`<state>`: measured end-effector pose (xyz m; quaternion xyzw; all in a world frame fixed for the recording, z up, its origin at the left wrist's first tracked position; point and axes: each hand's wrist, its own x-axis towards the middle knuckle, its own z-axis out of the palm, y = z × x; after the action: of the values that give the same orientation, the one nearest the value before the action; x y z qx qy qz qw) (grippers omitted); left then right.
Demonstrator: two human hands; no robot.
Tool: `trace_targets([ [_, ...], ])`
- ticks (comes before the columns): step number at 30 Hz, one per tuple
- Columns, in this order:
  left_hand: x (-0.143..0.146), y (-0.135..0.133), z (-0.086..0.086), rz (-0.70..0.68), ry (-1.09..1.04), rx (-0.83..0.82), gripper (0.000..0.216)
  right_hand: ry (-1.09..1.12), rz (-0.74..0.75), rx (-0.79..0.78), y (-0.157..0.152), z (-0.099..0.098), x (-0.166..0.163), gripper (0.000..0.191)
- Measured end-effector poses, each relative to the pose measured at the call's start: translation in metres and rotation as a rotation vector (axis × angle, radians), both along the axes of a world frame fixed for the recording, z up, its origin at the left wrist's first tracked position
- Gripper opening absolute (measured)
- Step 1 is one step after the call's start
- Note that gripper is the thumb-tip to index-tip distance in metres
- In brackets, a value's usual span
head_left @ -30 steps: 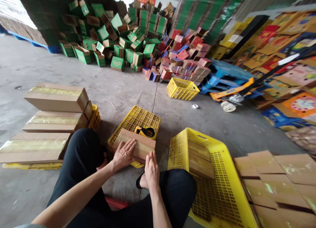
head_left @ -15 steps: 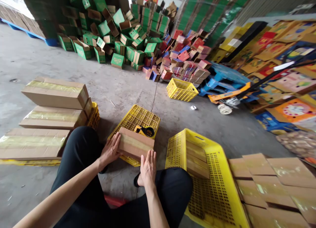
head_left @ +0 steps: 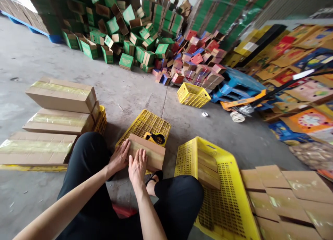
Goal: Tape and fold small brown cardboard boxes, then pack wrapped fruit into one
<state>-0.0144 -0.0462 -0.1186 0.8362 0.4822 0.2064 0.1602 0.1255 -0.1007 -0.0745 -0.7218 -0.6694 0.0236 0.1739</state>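
Note:
A small taped cardboard box [head_left: 155, 150] rests on an upturned yellow crate [head_left: 142, 123] before my knees. My left hand [head_left: 120, 158] lies against the box's left end, its fingers stretched out. Flat on the top and near side of the box, towards its left half, is my right hand [head_left: 137, 166], fingers straight and close together. Neither hand grips anything. Just beyond the box, a yellow and black tape dispenser [head_left: 155, 138] lies on the crate. The near side of the box is partly covered by my right hand.
Left, long taped boxes [head_left: 61, 96] are stacked on a yellow crate [head_left: 102, 121]. Right stands a big yellow crate [head_left: 231, 184] holding small boxes [head_left: 208, 169], beside more taped boxes [head_left: 288, 189]. Farther off are another yellow crate [head_left: 194, 95], a pallet jack [head_left: 244, 103] and heaped green cartons [head_left: 126, 61].
My right hand has moved left along the box, from its right end to its left half. My left hand stays at the left end. The view has shifted slightly.

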Motion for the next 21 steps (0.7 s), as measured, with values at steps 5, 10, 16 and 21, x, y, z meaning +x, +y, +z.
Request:
trace_targets([
  [5,-0.006,0.001,0.0,-0.047,0.025,-0.023,0.07,0.103,0.088,-0.072,0.018,0.013,-0.032,0.056],
  [10,-0.008,-0.001,0.0,-0.029,0.069,0.071,0.081,0.071,0.1,-0.12,0.01,0.017,-0.006,0.053],
  [16,-0.004,-0.006,0.005,0.025,0.085,0.077,0.094,-0.088,-0.082,-0.038,-0.03,0.002,0.084,0.055],
  [21,-0.004,-0.005,0.003,0.007,0.013,0.034,0.099,-0.102,-0.146,0.089,-0.043,-0.014,0.113,0.063],
])
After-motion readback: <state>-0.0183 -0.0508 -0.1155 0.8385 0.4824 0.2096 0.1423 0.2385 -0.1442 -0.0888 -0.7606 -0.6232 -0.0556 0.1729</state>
